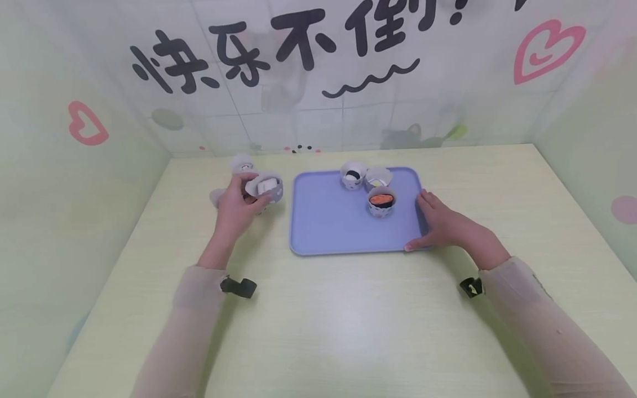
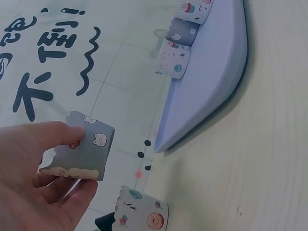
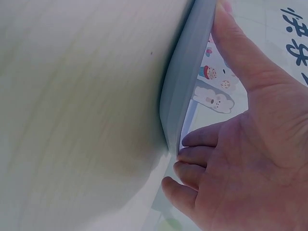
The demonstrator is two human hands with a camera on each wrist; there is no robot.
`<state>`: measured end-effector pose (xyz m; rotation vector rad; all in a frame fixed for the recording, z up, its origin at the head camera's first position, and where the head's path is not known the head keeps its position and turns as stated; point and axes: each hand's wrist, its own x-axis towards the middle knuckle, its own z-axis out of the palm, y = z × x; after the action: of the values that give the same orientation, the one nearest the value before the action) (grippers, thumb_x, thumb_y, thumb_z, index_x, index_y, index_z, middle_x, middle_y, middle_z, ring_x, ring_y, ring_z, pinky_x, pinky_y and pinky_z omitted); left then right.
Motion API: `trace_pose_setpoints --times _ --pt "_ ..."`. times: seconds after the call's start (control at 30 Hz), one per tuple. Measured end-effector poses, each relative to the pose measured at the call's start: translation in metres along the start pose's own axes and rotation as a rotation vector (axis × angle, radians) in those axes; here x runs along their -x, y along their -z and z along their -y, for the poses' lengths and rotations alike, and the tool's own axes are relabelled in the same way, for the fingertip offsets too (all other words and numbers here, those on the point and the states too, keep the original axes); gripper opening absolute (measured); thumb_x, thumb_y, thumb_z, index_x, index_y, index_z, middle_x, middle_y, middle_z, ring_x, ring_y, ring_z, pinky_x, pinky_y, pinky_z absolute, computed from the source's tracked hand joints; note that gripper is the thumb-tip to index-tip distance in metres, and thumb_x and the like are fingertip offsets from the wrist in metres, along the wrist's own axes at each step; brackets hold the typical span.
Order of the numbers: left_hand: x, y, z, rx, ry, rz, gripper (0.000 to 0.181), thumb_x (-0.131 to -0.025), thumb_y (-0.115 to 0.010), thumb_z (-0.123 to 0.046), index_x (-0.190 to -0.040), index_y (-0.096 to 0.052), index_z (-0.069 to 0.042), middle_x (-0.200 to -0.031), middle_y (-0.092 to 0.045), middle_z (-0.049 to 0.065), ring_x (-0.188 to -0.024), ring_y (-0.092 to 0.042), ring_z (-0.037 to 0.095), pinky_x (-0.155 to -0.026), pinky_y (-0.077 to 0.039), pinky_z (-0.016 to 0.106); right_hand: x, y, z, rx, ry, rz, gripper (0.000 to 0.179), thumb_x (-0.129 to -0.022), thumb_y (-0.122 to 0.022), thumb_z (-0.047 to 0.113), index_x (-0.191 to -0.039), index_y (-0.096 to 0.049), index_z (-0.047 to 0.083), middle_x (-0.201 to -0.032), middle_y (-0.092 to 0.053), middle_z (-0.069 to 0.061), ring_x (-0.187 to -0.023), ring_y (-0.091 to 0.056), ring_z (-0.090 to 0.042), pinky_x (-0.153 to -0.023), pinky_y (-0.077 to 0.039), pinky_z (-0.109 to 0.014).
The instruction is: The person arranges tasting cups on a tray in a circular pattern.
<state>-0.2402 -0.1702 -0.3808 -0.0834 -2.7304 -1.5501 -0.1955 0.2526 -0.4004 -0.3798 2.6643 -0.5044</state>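
Note:
My left hand [image 1: 235,209] grips a grey paper cup [image 2: 91,149] printed with small white bears, thumb on one side and fingers on the other. A white piece [image 1: 267,186] sits inside it. The cup is raised left of the blue tray [image 1: 328,235]. At the tray's right end, my right hand [image 1: 444,225] rests with its thumb along the near rim and its fingertips against the right side. On the tray stand a cup with an orange-and-black sushi-like piece [image 1: 381,200], a cup with a black-and-white piece [image 1: 353,176] and a third cup [image 1: 378,178] behind them.
Beyond my left hand stands another pale cup [image 1: 241,161], and one more cup [image 1: 216,197] is partly hidden left of it. A printed white cup [image 2: 144,211] shows below the held one in the left wrist view. A decorated wall [image 1: 318,127] closes the table's back.

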Motion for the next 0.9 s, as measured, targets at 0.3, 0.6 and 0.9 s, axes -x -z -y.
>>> trace_pose_setpoints --times 0.3,0.6,0.9 --pt "-0.001 -0.024 -0.006 -0.032 -0.037 0.043 0.055 -0.092 -0.071 -0.012 -0.138 -0.044 0.002 -0.138 -0.053 0.022 -0.127 -0.053 0.034 -0.109 -0.050 0.043 0.000 0.001 0.001 0.000 0.002 -0.001 0.132 -0.074 -0.083 0.054 -0.152 -0.004 -0.016 -0.161 0.001 -0.037 -0.150 -0.003 -0.051 -0.123 -0.015 -0.063" --pt "0.001 -0.045 -0.011 0.009 -0.053 0.097 0.055 -0.090 -0.072 -0.009 -0.137 -0.045 0.000 -0.138 -0.053 0.020 -0.133 -0.051 0.031 -0.111 -0.049 0.039 0.001 0.001 0.002 -0.004 -0.003 -0.001 0.131 -0.074 -0.083 0.052 -0.152 -0.004 -0.016 -0.161 0.000 -0.037 -0.150 -0.004 -0.051 -0.123 -0.015 -0.063" --pt "0.003 -0.065 -0.020 -0.013 -0.100 0.144 0.055 -0.088 -0.074 -0.008 -0.136 -0.046 -0.001 -0.138 -0.056 0.019 -0.131 -0.052 0.031 -0.110 -0.050 0.040 0.001 0.001 0.003 0.009 0.000 -0.003 0.131 -0.074 -0.083 0.054 -0.152 -0.005 -0.016 -0.161 0.000 -0.037 -0.150 -0.004 -0.051 -0.123 -0.016 -0.062"
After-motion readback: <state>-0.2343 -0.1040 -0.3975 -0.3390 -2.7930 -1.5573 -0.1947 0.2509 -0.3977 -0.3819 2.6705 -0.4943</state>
